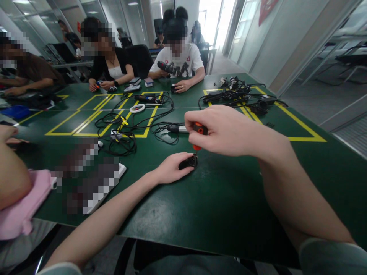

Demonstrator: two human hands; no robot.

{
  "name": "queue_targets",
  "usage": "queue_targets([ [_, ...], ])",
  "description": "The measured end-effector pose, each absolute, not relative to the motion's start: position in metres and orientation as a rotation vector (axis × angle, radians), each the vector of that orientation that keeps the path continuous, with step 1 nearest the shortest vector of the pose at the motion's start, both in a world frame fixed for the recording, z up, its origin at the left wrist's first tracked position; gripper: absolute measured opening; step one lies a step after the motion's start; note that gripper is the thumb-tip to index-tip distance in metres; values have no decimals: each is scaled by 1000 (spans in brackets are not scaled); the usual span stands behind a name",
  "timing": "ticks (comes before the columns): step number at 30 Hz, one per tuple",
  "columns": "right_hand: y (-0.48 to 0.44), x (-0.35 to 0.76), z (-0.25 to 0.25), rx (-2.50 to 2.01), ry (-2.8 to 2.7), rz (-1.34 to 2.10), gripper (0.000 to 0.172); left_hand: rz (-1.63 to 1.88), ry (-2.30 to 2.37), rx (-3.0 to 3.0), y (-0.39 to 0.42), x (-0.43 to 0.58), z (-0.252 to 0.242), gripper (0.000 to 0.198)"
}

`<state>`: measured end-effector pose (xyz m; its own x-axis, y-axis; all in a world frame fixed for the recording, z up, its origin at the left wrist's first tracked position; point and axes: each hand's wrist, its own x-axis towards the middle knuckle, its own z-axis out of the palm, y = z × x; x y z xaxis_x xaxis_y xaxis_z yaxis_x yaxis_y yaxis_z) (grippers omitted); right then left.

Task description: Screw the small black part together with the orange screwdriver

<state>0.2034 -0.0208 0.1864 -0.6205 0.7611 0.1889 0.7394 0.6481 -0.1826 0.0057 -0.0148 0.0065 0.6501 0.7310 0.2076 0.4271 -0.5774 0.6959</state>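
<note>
In the head view my right hand [223, 131] is closed round the orange and black handle of a screwdriver [197, 147]. Its thin shaft points down at a small black part [187, 162] lying on the green table. Against the table, my left hand [173, 167] grips that black part from the left, thumb on the near side and fingers on the far side. The screwdriver tip meets the right end of the part; whether it sits in a screw is too small to tell.
Beyond my hands lie black cables [126, 143], a silver and black cylindrical tool [177, 128] and a white ring [137, 109]. A larger cable heap [229, 95] is at the back right. Yellow tape [60, 133] marks the green table [229, 214]. Co-workers sit across and at left.
</note>
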Motion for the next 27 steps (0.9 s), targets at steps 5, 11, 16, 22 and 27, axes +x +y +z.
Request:
queue_targets([
  [5, -17, 207, 187, -1256, -2587, 86, 13, 655, 907, 2271, -14, 6, 6, 31],
  [11, -2, 208, 178, -1445, -2734, 229, 13, 639, 880, 2242, -14, 6, 6, 30],
  [16, 19, 205, 162, -1542, -2846, 438, 10, 613, 918, 2295, -11, 5, 2, 34],
  [22, 39, 193, 133, -1553, -2947, 550, 19, 596, 944, 2186, -8, 2, 7, 33],
  [27, 51, 192, 117, -1645, -2929, 760, 28, 570, 962, 1897, -5, 2, 14, 33],
])
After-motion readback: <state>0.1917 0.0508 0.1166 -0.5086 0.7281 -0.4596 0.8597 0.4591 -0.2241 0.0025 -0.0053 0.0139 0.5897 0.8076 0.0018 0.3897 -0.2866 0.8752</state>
